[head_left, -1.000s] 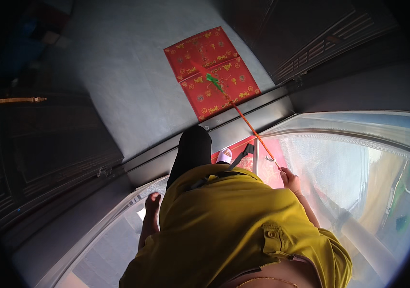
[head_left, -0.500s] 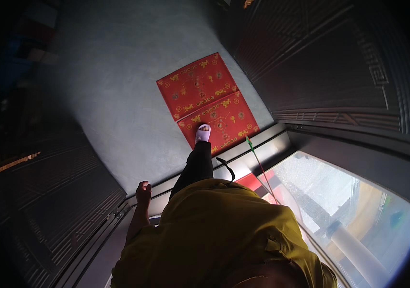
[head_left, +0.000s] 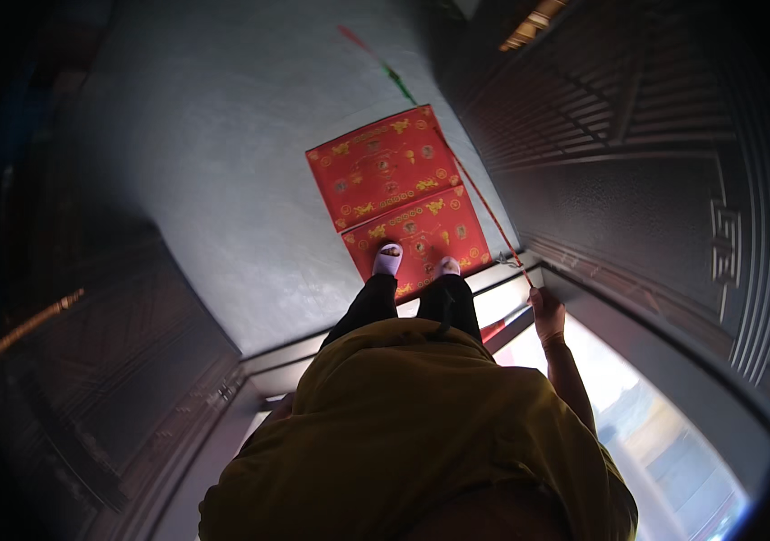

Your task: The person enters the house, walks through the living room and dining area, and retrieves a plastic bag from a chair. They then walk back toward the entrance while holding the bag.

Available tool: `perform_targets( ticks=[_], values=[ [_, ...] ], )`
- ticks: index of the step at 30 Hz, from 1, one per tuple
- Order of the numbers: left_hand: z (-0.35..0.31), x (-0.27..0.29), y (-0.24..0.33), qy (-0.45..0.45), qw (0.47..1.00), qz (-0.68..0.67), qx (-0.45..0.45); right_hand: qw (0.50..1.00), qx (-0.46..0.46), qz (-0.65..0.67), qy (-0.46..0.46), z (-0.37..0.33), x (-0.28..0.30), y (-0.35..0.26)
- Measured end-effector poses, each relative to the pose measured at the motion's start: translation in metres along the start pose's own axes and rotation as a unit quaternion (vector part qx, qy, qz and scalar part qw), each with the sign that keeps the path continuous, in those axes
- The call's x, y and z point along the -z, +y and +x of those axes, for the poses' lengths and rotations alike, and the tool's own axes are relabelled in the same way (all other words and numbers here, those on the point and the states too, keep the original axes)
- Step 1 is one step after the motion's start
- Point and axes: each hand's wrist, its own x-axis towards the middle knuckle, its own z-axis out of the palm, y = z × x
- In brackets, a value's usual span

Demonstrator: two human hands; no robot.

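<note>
You stand on a red mat on the grey floor, beside a dark door. Your right hand grips a thin red stick. Your left hand is hidden, so its grip is unclear.

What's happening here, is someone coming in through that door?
A person in a mustard-yellow top stands in a doorway, both feet on a red doormat with gold patterns, just past the threshold. The right hand grips a thin red stick with a green section that slants out over the mat. The left hand is mostly hidden beside the body. A dark panelled door stands on the right.
</note>
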Motion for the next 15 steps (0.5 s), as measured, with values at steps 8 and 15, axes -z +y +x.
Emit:
perform_targets(
  ticks=[8, 15],
  values=[
    [-0.085, -0.190, 0.068, 0.149, 0.943, -0.248, 0.161, 0.935, -0.173, 0.134, -0.277, 0.155, -0.051, -0.047],
    [-0.120, -0.381, 0.168, 0.240, 0.773, -0.494, 0.318, 0.905, 0.086, -0.058, -0.413, 0.257, -0.086, -0.141]
  ],
)
